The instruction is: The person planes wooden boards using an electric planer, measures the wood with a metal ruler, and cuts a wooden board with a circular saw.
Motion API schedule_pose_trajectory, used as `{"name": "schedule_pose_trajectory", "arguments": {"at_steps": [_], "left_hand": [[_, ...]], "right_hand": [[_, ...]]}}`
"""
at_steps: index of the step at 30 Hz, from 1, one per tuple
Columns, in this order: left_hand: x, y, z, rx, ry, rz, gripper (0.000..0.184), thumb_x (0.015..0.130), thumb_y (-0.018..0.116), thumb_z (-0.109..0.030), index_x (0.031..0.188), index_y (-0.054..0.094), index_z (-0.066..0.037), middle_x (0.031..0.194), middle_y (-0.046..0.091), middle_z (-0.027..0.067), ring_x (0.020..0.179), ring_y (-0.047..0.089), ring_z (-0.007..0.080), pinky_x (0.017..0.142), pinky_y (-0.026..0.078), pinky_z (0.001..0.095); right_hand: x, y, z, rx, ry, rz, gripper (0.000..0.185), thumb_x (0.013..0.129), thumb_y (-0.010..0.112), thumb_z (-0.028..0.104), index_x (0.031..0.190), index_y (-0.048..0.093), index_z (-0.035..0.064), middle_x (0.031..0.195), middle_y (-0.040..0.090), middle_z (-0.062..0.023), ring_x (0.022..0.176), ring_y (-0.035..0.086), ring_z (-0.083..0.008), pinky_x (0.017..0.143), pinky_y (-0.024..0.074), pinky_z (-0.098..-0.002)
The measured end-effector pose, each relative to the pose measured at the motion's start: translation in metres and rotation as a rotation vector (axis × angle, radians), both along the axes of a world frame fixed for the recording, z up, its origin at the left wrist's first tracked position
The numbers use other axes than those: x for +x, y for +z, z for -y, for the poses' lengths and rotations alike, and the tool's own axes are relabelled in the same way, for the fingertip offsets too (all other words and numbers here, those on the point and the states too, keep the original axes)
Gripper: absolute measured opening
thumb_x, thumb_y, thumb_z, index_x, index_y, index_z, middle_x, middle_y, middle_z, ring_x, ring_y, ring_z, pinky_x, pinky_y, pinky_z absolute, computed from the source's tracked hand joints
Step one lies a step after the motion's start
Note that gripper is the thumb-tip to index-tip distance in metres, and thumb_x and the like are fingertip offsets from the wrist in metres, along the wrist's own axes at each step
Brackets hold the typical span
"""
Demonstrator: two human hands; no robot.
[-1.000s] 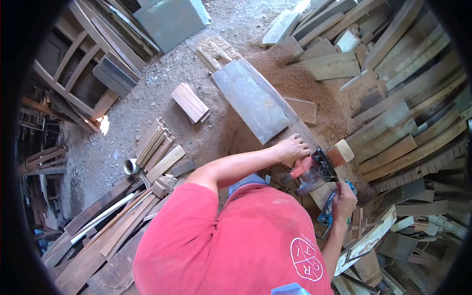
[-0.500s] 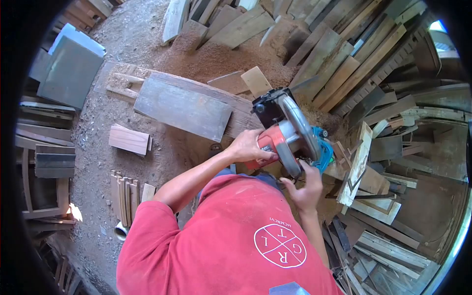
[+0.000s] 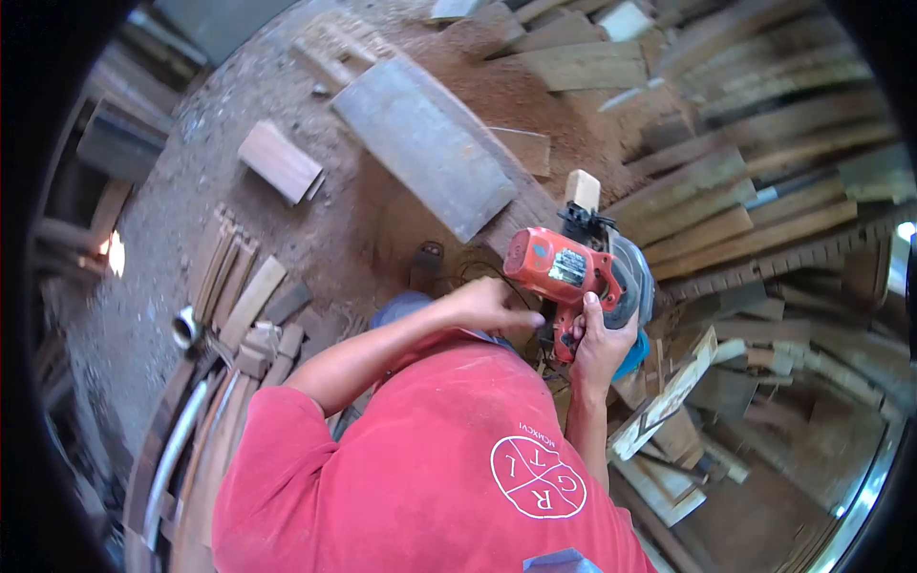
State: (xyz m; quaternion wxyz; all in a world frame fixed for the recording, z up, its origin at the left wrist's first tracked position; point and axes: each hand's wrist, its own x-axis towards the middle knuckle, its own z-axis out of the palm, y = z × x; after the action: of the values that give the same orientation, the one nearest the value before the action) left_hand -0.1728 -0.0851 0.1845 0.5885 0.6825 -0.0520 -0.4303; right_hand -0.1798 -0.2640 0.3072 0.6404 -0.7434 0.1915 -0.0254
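My right hand (image 3: 604,344) is wrapped round the handle of a red circular saw (image 3: 559,267), with the thumb on top. The saw is lifted over the plank, its body turned upward and its round guard on the right. Just left of the handle is my left hand (image 3: 485,306), somewhat blurred, with thumb and fingers apart and nothing in it. A small pale wood block (image 3: 582,191) shows just beyond the saw. A wide grey board (image 3: 425,148) lies on the long plank (image 3: 525,205). Part of a blue tool (image 3: 632,355) is visible behind my right wrist.
Stacked boards (image 3: 280,160) lie on the ground to the left, above wood strips (image 3: 224,272) and a pipe end (image 3: 186,328). Sawdust (image 3: 497,76) is heaped beyond the plank. Timber offcuts (image 3: 707,224) fill the right side. A cable runs near my left hand.
The saw has been raised and turned over. My left hand has let go of its red body, while my right hand has closed on its handle. The camera view has also rotated.
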Motion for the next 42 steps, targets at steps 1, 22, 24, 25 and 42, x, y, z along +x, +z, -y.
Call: {"name": "schedule_pose_trajectory", "arguments": {"at_steps": [1,22,24,25,42], "left_hand": [[-0.006,0.012,0.010,0.130,-0.049,0.032,0.051,0.094,0.077,-0.047,0.111,0.077,0.001,0.081,0.076,0.0085,0.074,0.075,0.0166,0.063,0.057,0.0321],[-0.167,-0.144,0.027,0.020,1.192,-0.117,0.057,0.107,0.059,-0.035,0.156,0.045,-0.009,0.098,0.075,0.0158,0.081,0.074,0.0224,0.072,0.061,0.0366],[-0.145,-0.149,0.008,-0.047,1.281,-0.071,0.061,0.110,0.055,-0.032,0.165,0.034,-0.013,0.095,0.073,0.0127,0.079,0.072,0.0183,0.071,0.060,0.0341],[-0.131,-0.149,0.003,-0.025,1.262,-0.016,0.067,0.110,0.056,-0.033,0.168,0.028,-0.014,0.096,0.073,0.0136,0.080,0.072,0.0180,0.072,0.060,0.0343],[-0.072,-0.178,-0.028,0.225,1.059,0.099,0.072,0.106,0.054,-0.024,0.169,0.023,-0.012,0.080,0.067,0.0137,0.069,0.066,0.0218,0.071,0.054,0.0390]], "right_hand": [[-0.001,-0.004,0.004,-0.034,0.026,0.002,0.042,0.099,0.071,0.001,0.138,0.056,0.0017,0.092,0.066,-0.0020,0.057,0.053,-0.0041,0.048,0.0420,-0.0210],[-0.019,-0.004,0.033,-0.481,0.980,-0.119,0.036,0.091,0.082,0.018,0.116,0.067,-0.0026,0.101,0.077,-0.0191,0.095,0.076,-0.0278,0.087,0.0561,-0.0394],[-0.012,-0.027,0.023,-0.491,1.035,-0.168,0.035,0.092,0.080,0.021,0.113,0.068,-0.0036,0.099,0.076,-0.0236,0.095,0.076,-0.0371,0.086,0.0566,-0.0432],[-0.010,-0.032,0.016,-0.491,1.036,-0.172,0.035,0.092,0.080,0.021,0.113,0.068,-0.0036,0.099,0.076,-0.0236,0.095,0.076,-0.0371,0.086,0.0566,-0.0432],[0.004,-0.071,-0.035,-0.600,1.001,-0.096,0.037,0.089,0.083,0.027,0.111,0.071,-0.0002,0.093,0.075,-0.0265,0.089,0.075,-0.0443,0.078,0.0589,-0.0500]]}}
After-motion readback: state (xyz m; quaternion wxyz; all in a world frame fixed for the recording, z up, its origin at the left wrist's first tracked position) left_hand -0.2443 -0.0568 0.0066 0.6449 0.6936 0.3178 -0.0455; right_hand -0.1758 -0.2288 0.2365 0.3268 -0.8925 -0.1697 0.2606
